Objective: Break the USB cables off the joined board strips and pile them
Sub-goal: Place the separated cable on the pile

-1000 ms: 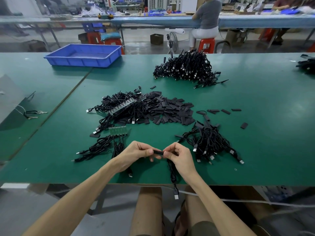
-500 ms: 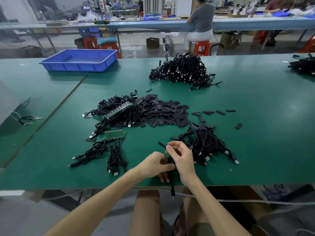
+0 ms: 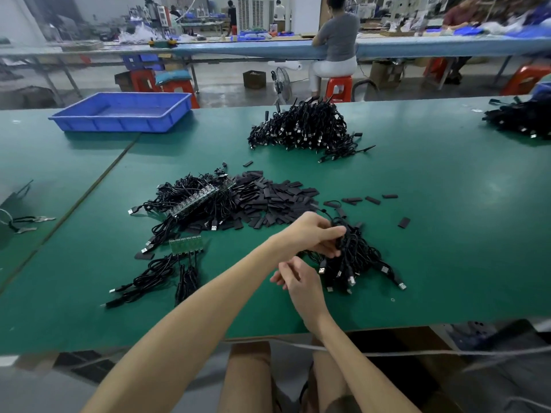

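My left hand (image 3: pixel 316 234) reaches across to the small pile of loose USB cables (image 3: pixel 360 260) at the front right and pinches a black USB cable (image 3: pixel 340 244) at the pile's left side. My right hand (image 3: pixel 295 278) hovers just below it with loosely curled fingers and holds nothing. A short green board strip (image 3: pixel 186 244) with several cables still joined lies to the left. Behind it sits a tangle of cables on longer board strips (image 3: pixel 196 199).
A heap of flat black pieces (image 3: pixel 277 201) lies mid-table, with a few strays to its right. A big cable heap (image 3: pixel 304 126) sits farther back, another (image 3: pixel 521 117) at the far right. A blue tray (image 3: pixel 119 114) stands at the back left. The table's front edge (image 3: pixel 268 335) is close.
The left hand carried the cable from the front edge up and right onto the small pile. The right hand let go of it and dropped back.
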Available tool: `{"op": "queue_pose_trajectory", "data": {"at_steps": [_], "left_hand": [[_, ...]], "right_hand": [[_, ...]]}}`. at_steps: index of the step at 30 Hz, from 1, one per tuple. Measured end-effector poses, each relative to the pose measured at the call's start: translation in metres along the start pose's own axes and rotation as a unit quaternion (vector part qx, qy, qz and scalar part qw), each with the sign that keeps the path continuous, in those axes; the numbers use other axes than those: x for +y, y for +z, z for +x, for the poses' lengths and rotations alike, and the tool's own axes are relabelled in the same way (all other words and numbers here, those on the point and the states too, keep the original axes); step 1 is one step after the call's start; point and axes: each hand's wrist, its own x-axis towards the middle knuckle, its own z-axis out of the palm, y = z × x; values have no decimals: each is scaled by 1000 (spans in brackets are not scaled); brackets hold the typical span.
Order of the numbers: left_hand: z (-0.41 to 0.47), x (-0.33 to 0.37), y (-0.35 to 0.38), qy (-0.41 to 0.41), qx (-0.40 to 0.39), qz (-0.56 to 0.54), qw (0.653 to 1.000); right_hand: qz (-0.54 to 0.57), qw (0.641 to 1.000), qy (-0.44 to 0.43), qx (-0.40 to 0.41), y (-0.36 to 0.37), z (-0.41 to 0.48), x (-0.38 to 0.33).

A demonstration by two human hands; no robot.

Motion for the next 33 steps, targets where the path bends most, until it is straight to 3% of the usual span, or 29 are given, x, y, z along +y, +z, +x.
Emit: {"op": "queue_pose_trajectory", "data": {"at_steps": [6, 9, 11, 14, 17, 19, 20, 24, 27, 33], "left_hand": [[16, -4, 17, 0, 5, 5, 1000], [-2, -11, -11, 46, 74, 20, 996], [-17, -17, -43, 62, 148, 119, 980], [-45, -34, -98, 23, 234, 310, 921], [-74, -60, -149, -111, 271, 477, 828], [-93, -75, -172, -205, 270, 529, 778], [-100, -82, -180, -229, 270, 526, 774], [-118, -100, -187, -186, 302, 404, 843], [-115, -92, -169, -118, 268, 349, 890], [-95, -74, -107, -27, 135, 401, 906]], "right_hand": [[-44, 999, 5, 1, -1, -1, 1], [-27, 1000, 5, -2, 0, 2, 1], [5, 1000, 4, -3, 1, 3, 2], [-16, 1000, -6, -6, 2, 3, 4], [-21, 1000, -18, -12, 2, 1, 3], [-24, 999, -22, -13, 2, -1, 2], [-29, 999, -21, -13, 2, -1, 2], [-38, 999, -20, -15, 2, -2, 2], [-48, 998, -20, -17, 3, -2, 2], [-95, 994, -38, -35, 5, -2, 2]]}}
